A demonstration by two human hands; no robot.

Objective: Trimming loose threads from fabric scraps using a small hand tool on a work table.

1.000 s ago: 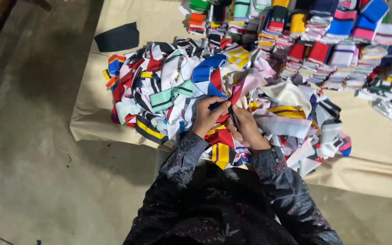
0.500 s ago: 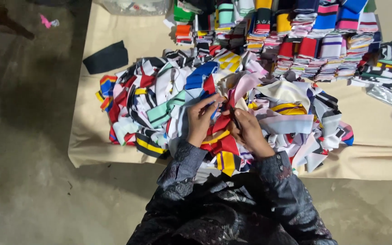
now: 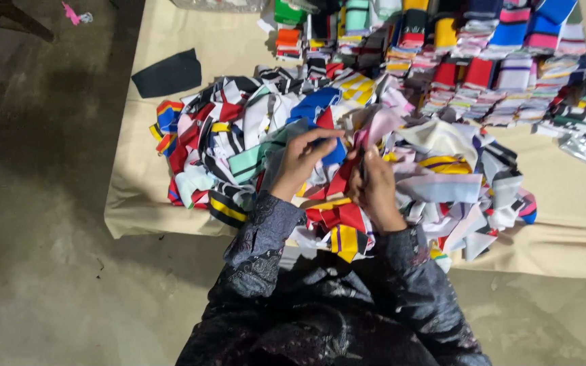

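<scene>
I see the left hand (image 3: 301,161) raised over the heap of fabric scraps (image 3: 334,163), fingers curled and pinching the edge of a grey-green strip (image 3: 276,146) that lies beside a blue piece (image 3: 315,107). The right hand (image 3: 374,184) sits just beside it at 3 o'clock, fingers closed on a thin dark tool (image 3: 362,157); I cannot tell what kind of tool it is. A pink scrap (image 3: 381,123) rises between the two hands toward 12 o'clock. The heap spreads across the middle of the beige sheet (image 3: 171,203), which lies on the concrete floor (image 3: 42,271). Red and yellow striped pieces (image 3: 342,234) lie at 6 o'clock of the hands, touching the dark patterned sleeves (image 3: 259,237). At 12 to 2 o'clock of the heap I note rows of folded striped stacks (image 3: 483,74), set close together. A flat black piece (image 3: 167,73) lies apart on the sheet at 10 o'clock. A small pink scrap (image 3: 70,12) lies on the floor at far 10 o'clock.
</scene>
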